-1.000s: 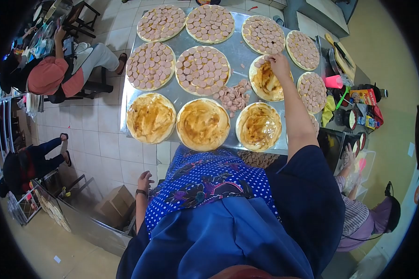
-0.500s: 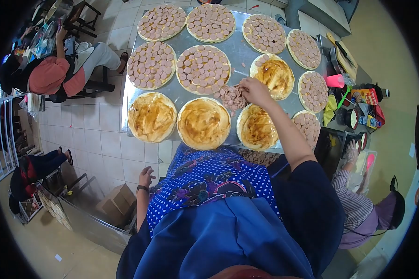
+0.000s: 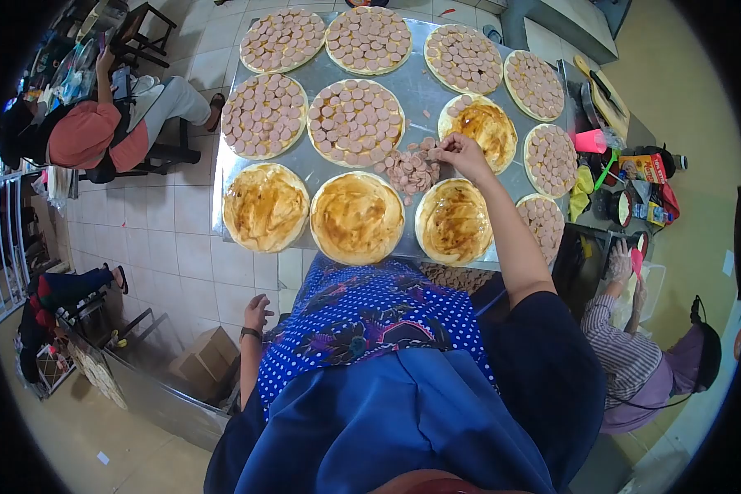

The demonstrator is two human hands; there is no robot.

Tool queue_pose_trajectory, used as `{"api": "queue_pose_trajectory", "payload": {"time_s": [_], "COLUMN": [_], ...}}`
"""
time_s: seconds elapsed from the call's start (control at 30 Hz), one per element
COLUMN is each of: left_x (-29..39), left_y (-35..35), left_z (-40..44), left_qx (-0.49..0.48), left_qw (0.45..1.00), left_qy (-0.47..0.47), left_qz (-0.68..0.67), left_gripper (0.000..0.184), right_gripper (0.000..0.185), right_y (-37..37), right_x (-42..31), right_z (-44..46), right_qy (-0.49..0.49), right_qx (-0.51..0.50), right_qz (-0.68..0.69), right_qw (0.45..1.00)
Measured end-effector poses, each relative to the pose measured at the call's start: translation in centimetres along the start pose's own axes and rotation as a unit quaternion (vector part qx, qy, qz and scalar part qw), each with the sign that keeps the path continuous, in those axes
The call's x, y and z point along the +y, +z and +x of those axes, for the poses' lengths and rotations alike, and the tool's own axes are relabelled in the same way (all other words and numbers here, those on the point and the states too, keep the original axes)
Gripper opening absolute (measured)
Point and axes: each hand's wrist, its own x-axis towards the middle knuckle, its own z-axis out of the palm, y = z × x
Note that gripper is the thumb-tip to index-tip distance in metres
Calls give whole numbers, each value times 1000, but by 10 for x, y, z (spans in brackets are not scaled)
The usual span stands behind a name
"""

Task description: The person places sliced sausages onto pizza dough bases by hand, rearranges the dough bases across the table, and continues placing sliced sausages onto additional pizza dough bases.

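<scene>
My right hand (image 3: 463, 156) is closed in a pinch beside the pile of sliced sausage (image 3: 412, 170); what its fingertips hold is too small to make out. Just beyond it lies a sauced dough round (image 3: 484, 132) with a few slices at its upper edge. Along the near edge are sauced rounds without slices, one at the left (image 3: 266, 207), one in the middle (image 3: 356, 217) and one at the right (image 3: 454, 222). Several rounds covered with slices (image 3: 356, 122) fill the far and right parts. My left hand (image 3: 257, 313) hangs beside my apron with loosely curled fingers, holding nothing.
The metal table (image 3: 424, 90) spans the area before me. At the right stand a pink cup (image 3: 589, 142), a green utensil (image 3: 606, 170) and a gloved person (image 3: 626, 354). Another person (image 3: 90, 136) sits at the left. A cardboard box (image 3: 206, 362) lies low at the left.
My right hand has moved from the sauced round to the sausage pile, then slightly to the right at its edge. My left hand stays almost in place. The person at the right has shifted their hands.
</scene>
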Motion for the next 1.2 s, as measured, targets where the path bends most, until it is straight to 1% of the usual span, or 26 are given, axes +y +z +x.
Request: {"api": "queue_pose_trajectory", "payload": {"time_s": [0.03,0.1,0.13,0.2,0.23,0.3,0.33,0.37,0.43,0.47,0.53,0.57,0.63,0.67,0.73,0.77,0.83,0.87,0.9,0.97,1.0,1.03,1.07,1.1,1.17,1.2], "left_x": [-3,-8,-10,-12,-9,-5,-4,-2,-1,0,2,2,3,3,5,5,0,-4,-11,-22,-20,-18,-16,-13,-8,-5], "left_y": [0,0,-1,-2,-2,-3,-4,-3,-2,-2,-2,-2,-2,-2,-1,-2,-2,-1,-1,-3,-3,-2,-2,-2,-1,-1], "left_z": [1,3,5,4,2,-3,-4,-4,-3,-3,-4,-4,-5,-5,-6,-7,-5,-3,2,12,11,9,8,8,6,5], "left_qx": [-5,-11,-12,-12,-6,0,-1,-4,0,5,0,-5,-6,-7,-6,-6,-6,-6,-6,-15,-15,-14,-14,-16,-8,-8], "left_qw": [1000,1000,1000,1000,1000,1000,1000,1000,1000,1000,1000,1000,1000,1000,1000,1000,1000,1000,1000,1000,1000,1000,1000,1000,1000,1000], "left_qy": [0,2,-1,-4,-2,-2,0,3,1,-1,5,13,10,8,6,3,0,0,-1,-7,-7,-7,-7,-7,-2,-2], "left_qz": [-4,-8,-15,-22,-13,-3,9,21,24,27,24,22,22,22,19,14,9,2,1,-24,-24,-21,-18,-17,-16,-16], "left_gripper": [40,40,40,40,40,41,41,41,41,42,42,42,42,42,41,41,41,41,41,42,42,42,42,42,42,42], "right_gripper": [14,16,16,16,16,15,17,17,17,17,15,15,14,14,13,13,12,11,11,11,11,11,12,12,14,15], "right_y": [0,-1,-2,-9,-14,-27,-31,-33,-32,-31,-28,-27,-21,-18,-9,-3,10,16,19,23,23,22,19,15,3,-4], "right_x": [-5,-17,-16,-11,-6,5,10,16,13,12,10,10,-16,-22,-27,-27,-26,-21,-21,-21,-22,-23,-23,-20,-8,2], "right_z": [-2,-7,-6,4,12,32,42,50,56,59,62,61,44,39,30,21,2,-2,-7,-14,-13,-13,-13,-10,2,12], "right_qy": [0,-13,-13,-37,-37,-50,-75,-75,-94,-93,-76,-75,-91,-90,-130,-129,-243,-221,-222,-188,-189,-128,-65,-65,-51,-67], "right_qx": [0,16,17,14,12,89,110,111,113,112,128,127,203,202,169,168,91,82,81,104,104,76,48,50,130,158], "right_qz": [0,-210,-210,-102,-102,-22,-28,-29,-84,-84,-174,-174,-300,-300,-319,-319,-426,-462,-463,-421,-420,-342,-260,-260,-76,-49], "right_qw": [1000,977,977,994,994,995,991,991,986,986,973,974,928,928,923,924,867,855,854,881,881,928,962,962,987,984]}}
